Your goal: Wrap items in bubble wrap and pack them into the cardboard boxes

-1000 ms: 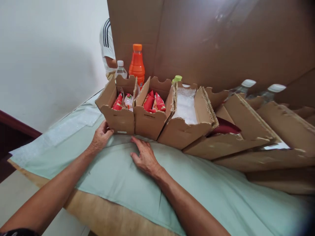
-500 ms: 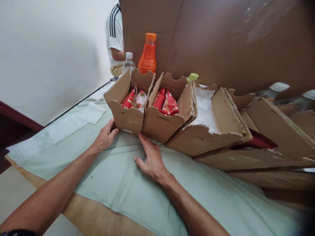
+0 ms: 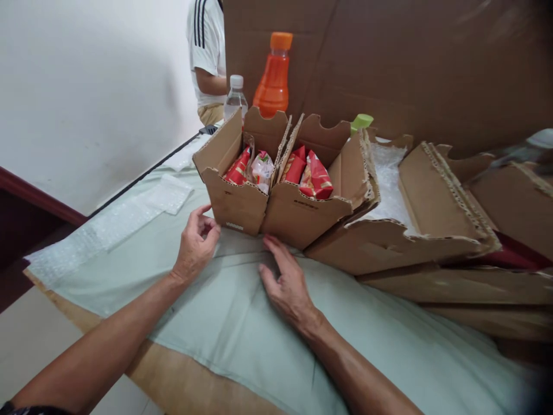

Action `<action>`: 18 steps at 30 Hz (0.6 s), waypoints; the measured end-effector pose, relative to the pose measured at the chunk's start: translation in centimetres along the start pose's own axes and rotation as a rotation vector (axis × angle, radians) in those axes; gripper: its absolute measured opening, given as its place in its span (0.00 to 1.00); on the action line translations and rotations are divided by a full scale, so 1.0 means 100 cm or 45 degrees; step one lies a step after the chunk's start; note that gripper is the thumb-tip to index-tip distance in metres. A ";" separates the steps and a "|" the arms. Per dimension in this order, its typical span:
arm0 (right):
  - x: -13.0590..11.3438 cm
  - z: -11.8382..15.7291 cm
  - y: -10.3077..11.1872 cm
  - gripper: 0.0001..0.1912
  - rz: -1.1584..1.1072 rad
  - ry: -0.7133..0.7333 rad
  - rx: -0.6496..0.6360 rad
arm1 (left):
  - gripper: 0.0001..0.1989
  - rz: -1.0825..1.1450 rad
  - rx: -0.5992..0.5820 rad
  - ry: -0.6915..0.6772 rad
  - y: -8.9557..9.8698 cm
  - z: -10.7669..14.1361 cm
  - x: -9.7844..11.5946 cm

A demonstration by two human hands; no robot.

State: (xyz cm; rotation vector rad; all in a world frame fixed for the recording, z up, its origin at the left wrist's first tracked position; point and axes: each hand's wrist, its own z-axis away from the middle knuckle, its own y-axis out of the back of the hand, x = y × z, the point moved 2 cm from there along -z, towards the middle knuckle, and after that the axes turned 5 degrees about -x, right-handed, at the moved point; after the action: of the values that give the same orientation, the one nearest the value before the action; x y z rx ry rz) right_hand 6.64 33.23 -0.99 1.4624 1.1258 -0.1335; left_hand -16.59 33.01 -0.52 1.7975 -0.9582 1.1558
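At the front left corner of the leftmost cardboard box [image 3: 239, 204] is my left hand [image 3: 196, 242], its fingers curved and apart with nothing held. My right hand [image 3: 287, 282] lies low on the green cloth, fingers spread, its fingertips at the bottom front edge where this box meets a second cardboard box [image 3: 306, 216]. Whether the fingertips touch the cardboard I cannot tell. Inside the leftmost box sit a red snack packet [image 3: 238, 167] and a white-and-pink packet [image 3: 262, 168]. Red snack packets [image 3: 317, 177] stand in the second box.
To the right, a third box [image 3: 384, 248] holds bubble wrap [image 3: 391, 181]. An orange bottle [image 3: 274, 80] and a clear bottle [image 3: 235, 101] stand behind the boxes. More bubble wrap [image 3: 116, 222] lies on the cloth [image 3: 224, 311] at left. A person [image 3: 209, 57] is beyond the table.
The view has shifted, so the boxes appear farther right and slightly higher. My left hand has loosened a little from the box corner, its fingers more curled. My right hand stays near the bottom edge.
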 end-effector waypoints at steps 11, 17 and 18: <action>-0.063 -0.006 0.090 0.39 0.174 0.163 0.475 | 0.40 0.153 -0.187 0.047 -0.004 0.005 0.003; -0.070 -0.028 0.138 0.17 0.555 -0.271 0.211 | 0.41 0.162 -0.241 -0.017 0.003 0.004 0.002; -0.070 -0.030 0.138 0.13 0.573 -0.297 0.201 | 0.41 0.163 -0.247 -0.016 0.003 0.003 0.002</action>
State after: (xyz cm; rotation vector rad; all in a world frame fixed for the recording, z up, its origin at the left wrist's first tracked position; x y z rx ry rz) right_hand 10.84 34.60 14.10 1.7562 0.5907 -0.0750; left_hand -16.73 32.53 -0.40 1.6097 -1.1665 1.0895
